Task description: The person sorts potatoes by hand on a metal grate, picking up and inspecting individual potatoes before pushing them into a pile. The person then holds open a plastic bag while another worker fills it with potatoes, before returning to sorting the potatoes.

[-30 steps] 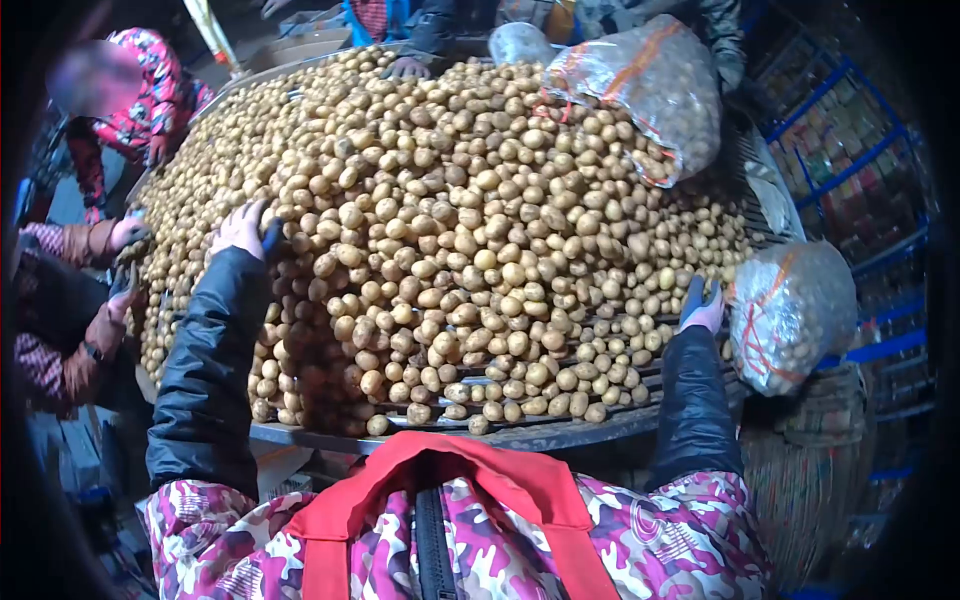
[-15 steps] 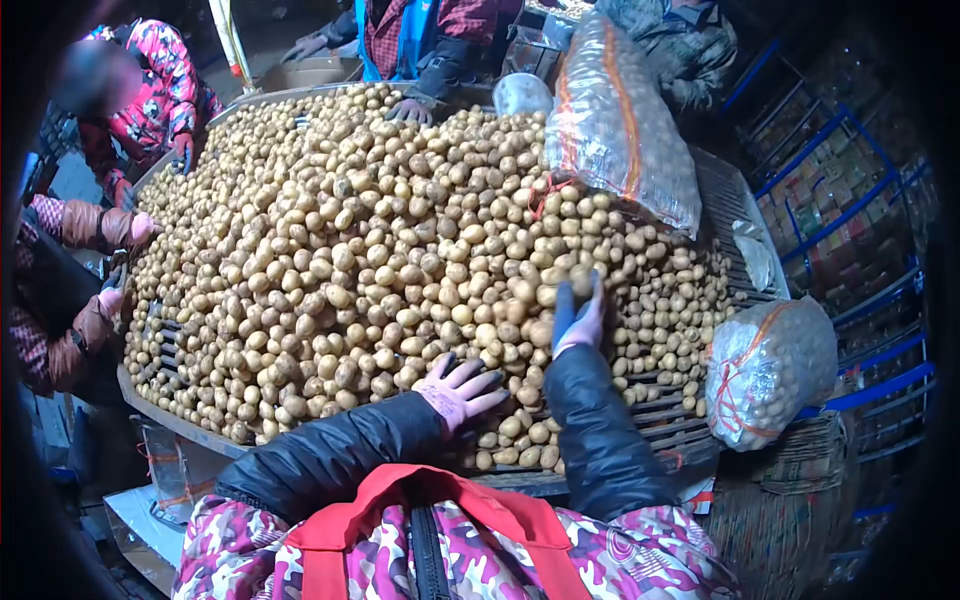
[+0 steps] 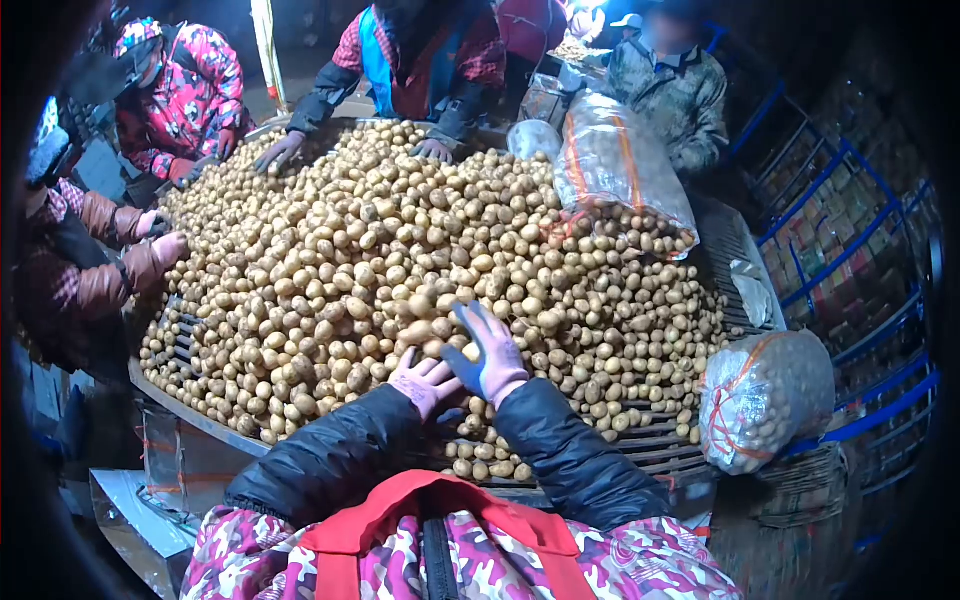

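Potatoes (image 3: 330, 240) are met by loosely spread hands, left (image 3: 425, 381) and right (image 3: 489, 352), at lower centre; loose ones could be rolled off the near edge if pushed hard.

A produce-sorting workplace, shown by potatoes (image 3: 330, 250) heaped on a slatted table (image 3: 655, 445) and filled sacks (image 3: 765, 400).

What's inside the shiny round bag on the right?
It looks like potatoes, showing through the bag. The ones in the middle are covered, so I can't see them.
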The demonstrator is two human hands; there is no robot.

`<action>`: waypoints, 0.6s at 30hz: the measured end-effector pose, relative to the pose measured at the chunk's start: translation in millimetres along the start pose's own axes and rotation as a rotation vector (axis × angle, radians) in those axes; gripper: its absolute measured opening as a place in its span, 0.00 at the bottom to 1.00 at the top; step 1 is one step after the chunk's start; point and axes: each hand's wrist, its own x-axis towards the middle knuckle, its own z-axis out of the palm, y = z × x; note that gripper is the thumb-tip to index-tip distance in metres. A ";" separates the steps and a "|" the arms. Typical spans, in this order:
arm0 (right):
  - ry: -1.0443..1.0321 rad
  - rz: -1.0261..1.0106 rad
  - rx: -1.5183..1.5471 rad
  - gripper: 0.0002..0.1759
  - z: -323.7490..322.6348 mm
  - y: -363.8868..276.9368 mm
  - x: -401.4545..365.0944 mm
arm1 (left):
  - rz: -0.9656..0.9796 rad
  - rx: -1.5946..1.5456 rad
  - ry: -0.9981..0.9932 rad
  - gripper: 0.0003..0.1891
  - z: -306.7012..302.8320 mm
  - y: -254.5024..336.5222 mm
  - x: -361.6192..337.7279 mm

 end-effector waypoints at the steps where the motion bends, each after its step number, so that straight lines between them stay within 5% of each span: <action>1: 0.044 0.036 -0.023 0.38 -12.8 -2.3 -0.6 | -0.035 -0.056 0.045 0.36 -8.8 1.5 -7.3; 4: 0.258 0.007 0.017 0.35 -44.0 57.3 -5.9 | -0.049 -0.088 0.094 0.44 -40.3 -1.4 -23.0; 8: 0.649 0.391 0.179 0.30 -90.9 150.6 -29.2 | -0.084 -0.062 0.149 0.46 -37.2 -7.9 -30.3; 13: 0.776 0.680 0.251 0.36 -165.0 222.0 -47.8 | -0.151 0.038 0.057 0.44 -49.2 -9.4 -31.0; 14: 0.828 0.683 0.454 0.38 -178.3 200.5 -41.3 | -0.167 0.005 0.006 0.43 -55.6 -7.2 -29.4; 18: 0.938 0.565 0.378 0.40 -196.2 272.9 -34.1 | -0.209 -0.085 0.194 0.40 -50.3 -16.6 -22.4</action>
